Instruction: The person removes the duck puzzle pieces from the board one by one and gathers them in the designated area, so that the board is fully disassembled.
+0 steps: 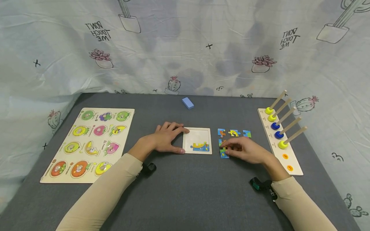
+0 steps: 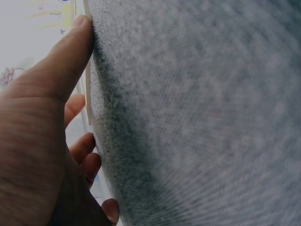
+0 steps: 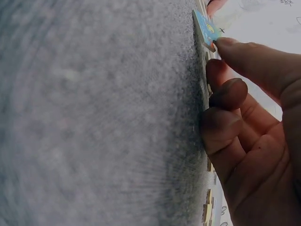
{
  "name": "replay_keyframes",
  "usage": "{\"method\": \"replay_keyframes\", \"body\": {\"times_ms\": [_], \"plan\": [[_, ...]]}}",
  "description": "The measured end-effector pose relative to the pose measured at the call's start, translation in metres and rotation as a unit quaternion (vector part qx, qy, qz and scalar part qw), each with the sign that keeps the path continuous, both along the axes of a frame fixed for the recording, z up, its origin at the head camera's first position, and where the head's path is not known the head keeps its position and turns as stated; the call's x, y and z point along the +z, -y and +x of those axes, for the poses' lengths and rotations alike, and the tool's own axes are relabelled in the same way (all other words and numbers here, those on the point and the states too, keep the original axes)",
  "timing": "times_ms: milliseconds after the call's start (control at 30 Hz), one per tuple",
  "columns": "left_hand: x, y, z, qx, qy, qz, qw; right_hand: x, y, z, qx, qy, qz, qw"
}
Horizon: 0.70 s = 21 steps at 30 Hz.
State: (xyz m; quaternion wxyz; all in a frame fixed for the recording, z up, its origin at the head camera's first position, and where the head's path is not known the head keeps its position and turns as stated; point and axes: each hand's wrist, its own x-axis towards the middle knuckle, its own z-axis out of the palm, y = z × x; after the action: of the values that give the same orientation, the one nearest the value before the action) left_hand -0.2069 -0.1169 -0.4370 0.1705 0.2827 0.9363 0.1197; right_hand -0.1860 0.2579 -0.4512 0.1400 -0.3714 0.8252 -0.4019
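Note:
My left hand (image 1: 169,138) is at the left side of a square wooden puzzle tray (image 1: 198,128), its fingers spread and thumb straight along the edge. Inside the tray, a blue and yellow joined section (image 1: 200,147) fills part of the lower right. To the right, my right hand (image 1: 244,149) bends over small jigsaw pieces. Its thumb touches the corner of a blue jigsaw piece (image 3: 205,30), which looks tilted off the cloth. The index finger is close under it; the contact there is partly hidden. Three more pieces lie in a row behind, among them one with a yellow arch (image 1: 234,132).
A fruit picture board (image 1: 133,112) lies on the left of the grey table (image 1: 185,192). At the right stands a peg board (image 1: 293,165) with upright sticks and yellow and blue rings. A blue block (image 1: 188,103) sits near the back edge, before a printed curtain (image 1: 185,48).

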Motion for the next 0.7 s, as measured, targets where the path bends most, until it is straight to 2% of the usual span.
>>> {"method": "replay_keyframes", "body": {"times_ms": [233,700], "plan": [[-0.0015,0.0000,-0.0007,0.001,-0.002,-0.005,1.0000,0.0011,0.0014,0.0007,-0.013,-0.013,0.022,0.9996],[-0.0039,-0.0002,-0.0006,0.002,0.002,0.011,0.9999,-0.0005,0.0018,0.0007,-0.020,-0.016,0.031,0.9992]]}}
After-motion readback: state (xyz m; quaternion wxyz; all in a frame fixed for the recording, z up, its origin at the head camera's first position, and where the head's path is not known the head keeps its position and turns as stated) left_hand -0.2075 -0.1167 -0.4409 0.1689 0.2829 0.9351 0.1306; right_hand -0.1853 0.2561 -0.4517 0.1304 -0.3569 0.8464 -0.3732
